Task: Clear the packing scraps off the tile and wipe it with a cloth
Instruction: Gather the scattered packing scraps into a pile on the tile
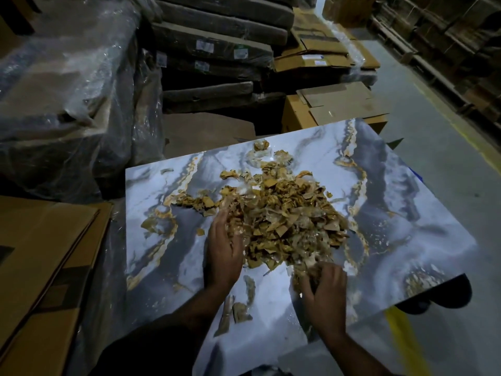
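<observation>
A glossy blue-grey marbled tile with gold veins lies flat in front of me. A heap of brown cardboard and clear plastic packing scraps covers its middle. My left hand lies against the left side of the heap, fingers fairly straight and pressed into the scraps. My right hand sits at the near edge of the heap, fingers curled around a clump of scraps. A few loose scraps lie between my forearms. No cloth is in view.
Flat cardboard sheets lie at the left. Plastic-wrapped stacks and piled boxed goods stand behind the tile. Cardboard cartons sit at the back right. Grey floor with a yellow line runs along the right.
</observation>
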